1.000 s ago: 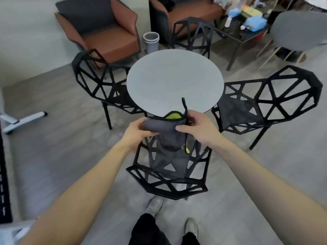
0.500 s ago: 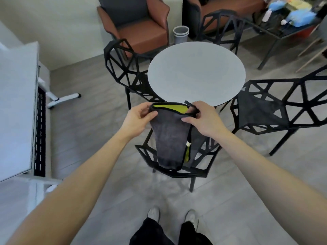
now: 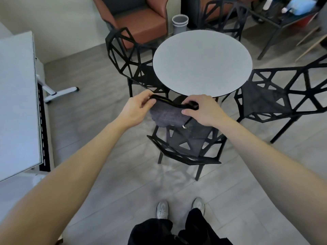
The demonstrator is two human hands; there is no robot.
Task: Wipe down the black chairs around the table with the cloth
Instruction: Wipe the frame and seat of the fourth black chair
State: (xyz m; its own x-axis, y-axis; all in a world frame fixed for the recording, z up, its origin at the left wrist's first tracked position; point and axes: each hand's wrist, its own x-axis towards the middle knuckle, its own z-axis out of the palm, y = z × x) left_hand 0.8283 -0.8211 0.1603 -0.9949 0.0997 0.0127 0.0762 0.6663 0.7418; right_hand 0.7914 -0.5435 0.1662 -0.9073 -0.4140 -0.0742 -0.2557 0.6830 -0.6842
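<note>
Held up between both hands, a dark grey microfibre cloth with black edging [image 3: 167, 115]: left hand [image 3: 137, 110] pinching its upper left corner between thumb and curled fingers, right hand [image 3: 203, 110] gripping the upper right corner, fingers curled over the hem. Hung just above the seat of the nearest black angular lattice-frame chair [image 3: 187, 147], short of the near edge of the round grey table [image 3: 202, 64]; whether touching the seat, could not be told. Tucked close under the table's left edge, a second black lattice chair [image 3: 131, 62]; at the right edge, a third [image 3: 276, 98], pulled slightly out; at the far edge, a fourth [image 3: 224, 16], only partly seen. Beyond the left chair, a brown leather armchair with dark cushion [image 3: 138, 18] and a small grey waste bin [image 3: 180, 23] against the wall. Crowded at the far right corner of the room, a dark low table [image 3: 283, 22] strewn with blurred items. Along the left side, a white desk slab [image 3: 17, 103] with a white wheeled leg [image 3: 60, 91] jutting onto the floor. Open grey plank floor [image 3: 99, 138] between desk and nearest chair, and more of it behind that chair, around two pale sneakers [image 3: 162, 209].
</note>
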